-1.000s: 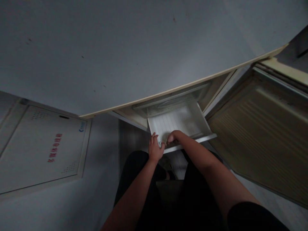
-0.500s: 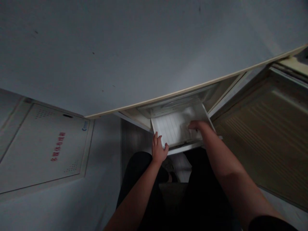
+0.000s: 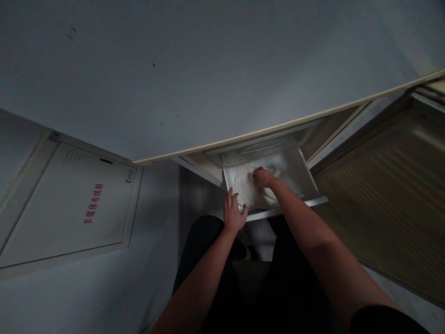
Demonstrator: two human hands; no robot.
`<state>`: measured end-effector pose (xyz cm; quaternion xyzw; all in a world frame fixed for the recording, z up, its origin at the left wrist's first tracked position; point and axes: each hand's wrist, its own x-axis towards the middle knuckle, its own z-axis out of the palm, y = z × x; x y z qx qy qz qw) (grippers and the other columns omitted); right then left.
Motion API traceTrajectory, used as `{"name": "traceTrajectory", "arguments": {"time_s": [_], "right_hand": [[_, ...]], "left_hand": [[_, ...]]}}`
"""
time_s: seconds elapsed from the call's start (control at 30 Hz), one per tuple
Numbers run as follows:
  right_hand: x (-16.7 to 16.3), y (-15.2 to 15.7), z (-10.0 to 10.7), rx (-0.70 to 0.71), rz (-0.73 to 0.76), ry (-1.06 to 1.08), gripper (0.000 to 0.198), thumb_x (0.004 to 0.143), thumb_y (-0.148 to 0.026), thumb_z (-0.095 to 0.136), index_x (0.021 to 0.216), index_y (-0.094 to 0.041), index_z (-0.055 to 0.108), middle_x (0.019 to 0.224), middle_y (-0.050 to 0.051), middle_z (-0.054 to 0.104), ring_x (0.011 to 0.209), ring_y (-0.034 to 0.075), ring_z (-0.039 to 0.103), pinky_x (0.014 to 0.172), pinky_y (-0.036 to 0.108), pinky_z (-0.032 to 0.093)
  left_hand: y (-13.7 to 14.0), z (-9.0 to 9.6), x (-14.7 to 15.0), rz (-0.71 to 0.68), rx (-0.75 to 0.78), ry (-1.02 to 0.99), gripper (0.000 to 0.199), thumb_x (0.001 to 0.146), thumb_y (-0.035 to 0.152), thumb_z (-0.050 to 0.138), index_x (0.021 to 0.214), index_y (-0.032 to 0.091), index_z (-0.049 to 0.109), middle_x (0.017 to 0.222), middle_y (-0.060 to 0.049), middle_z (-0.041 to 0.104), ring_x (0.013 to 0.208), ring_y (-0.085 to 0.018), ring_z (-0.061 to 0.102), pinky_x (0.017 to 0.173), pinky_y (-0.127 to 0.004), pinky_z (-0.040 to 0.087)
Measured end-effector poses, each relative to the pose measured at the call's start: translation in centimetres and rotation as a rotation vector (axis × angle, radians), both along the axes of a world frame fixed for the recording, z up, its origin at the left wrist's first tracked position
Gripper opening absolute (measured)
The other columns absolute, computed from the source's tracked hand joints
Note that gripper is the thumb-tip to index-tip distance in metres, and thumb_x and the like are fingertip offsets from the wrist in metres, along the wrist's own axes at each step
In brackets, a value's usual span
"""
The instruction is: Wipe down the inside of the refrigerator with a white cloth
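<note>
A white drawer [image 3: 299,169] is pulled out of a tall pale cabinet that looks like a refrigerator. My left hand [image 3: 235,214] grips the drawer's front left corner, fingers over the side wall and thumb at the front edge. Inside the drawer, my right hand [image 3: 264,177] is closed on a thin white sheet [image 3: 246,184], which lies spread on the drawer floor. The sheet's left edge looks uneven. Whether it is paper or cloth, I cannot tell. My right fingertips are partly hidden.
A large pale panel [image 3: 208,69] with a yellowish lower edge overhangs the drawer. On the right stands an open ribbed door [image 3: 378,199]. A wall box cover [image 3: 69,204] with red characters is at left. My dark-clothed legs [image 3: 205,246] are close below the drawer.
My right hand has moved left and farther into the drawer, and the white sheet now covers more of the drawer's left part. My left hand stays at the corner. The view has shifted slightly.
</note>
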<state>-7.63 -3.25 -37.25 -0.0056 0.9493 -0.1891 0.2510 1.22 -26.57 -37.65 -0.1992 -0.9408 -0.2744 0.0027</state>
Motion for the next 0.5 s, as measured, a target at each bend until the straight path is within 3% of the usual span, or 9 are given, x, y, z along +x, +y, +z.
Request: {"name": "traceTrajectory", "arguments": {"time_s": [0.17, 0.23, 0.3, 0.4, 0.43, 0.5], "right_hand": [[-0.2, 0.4, -0.8, 0.005, 0.022, 0.024, 0.047, 0.087, -0.003, 0.052, 0.132, -0.007, 0.067, 0.13, 0.021, 0.064, 0.133, 0.028, 0.053, 0.114, 0.032, 0.039], [-0.2, -0.6, -1.0, 0.013, 0.027, 0.033, 0.049, 0.088, -0.009, 0.057, 0.136, -0.009, 0.064, 0.138, 0.022, 0.06, 0.137, 0.03, 0.048, 0.116, 0.037, 0.038], [0.0, -2.5, -1.5, 0.034, 0.017, 0.026, 0.066, 0.089, -0.027, 0.066, 0.152, -0.015, 0.05, 0.156, 0.022, 0.043, 0.146, 0.037, 0.037, 0.118, 0.049, 0.035], [0.5, -6.1, -2.7, 0.091, -0.012, -0.024, 0.097, 0.087, -0.055, 0.068, 0.166, -0.026, 0.019, 0.172, 0.019, -0.001, 0.157, 0.046, 0.002, 0.119, 0.071, 0.014], [0.5, -7.0, -3.1, 0.103, -0.038, -0.024, 0.094, 0.091, -0.057, 0.062, 0.167, -0.027, 0.015, 0.171, 0.017, -0.01, 0.157, 0.046, -0.008, 0.118, 0.073, 0.006], [0.3, -8.1, -3.9, 0.077, -0.106, 0.041, 0.076, 0.099, -0.047, 0.049, 0.166, -0.028, 0.018, 0.171, 0.015, -0.013, 0.157, 0.043, -0.014, 0.119, 0.071, -0.002]], "left_hand": [[0.1, 0.2, 0.0, 0.002, 0.003, -0.013, 0.046, 0.088, 0.022, 0.061, 0.132, 0.016, 0.05, 0.161, -0.02, 0.037, 0.149, -0.037, 0.038, 0.119, -0.054, 0.039], [0.1, 0.1, 0.0, -0.004, 0.005, -0.01, 0.047, 0.087, 0.022, 0.061, 0.132, 0.015, 0.05, 0.161, -0.021, 0.037, 0.149, -0.037, 0.038, 0.119, -0.055, 0.039], [0.1, 0.0, 0.0, -0.008, 0.008, -0.004, 0.048, 0.086, 0.021, 0.061, 0.132, 0.016, 0.05, 0.161, -0.021, 0.037, 0.148, -0.037, 0.039, 0.119, -0.055, 0.039], [0.0, -0.1, 0.0, -0.006, 0.013, -0.009, 0.049, 0.086, 0.02, 0.061, 0.134, 0.017, 0.049, 0.161, -0.02, 0.037, 0.148, -0.038, 0.038, 0.118, -0.057, 0.04], [0.0, -0.1, -0.1, -0.005, 0.015, -0.014, 0.05, 0.086, 0.02, 0.062, 0.134, 0.017, 0.049, 0.161, -0.02, 0.037, 0.148, -0.038, 0.038, 0.117, -0.057, 0.04], [-0.1, -0.1, -0.1, -0.008, 0.02, -0.019, 0.051, 0.085, 0.019, 0.062, 0.134, 0.017, 0.048, 0.161, -0.02, 0.037, 0.148, -0.039, 0.039, 0.117, -0.058, 0.04]]}}
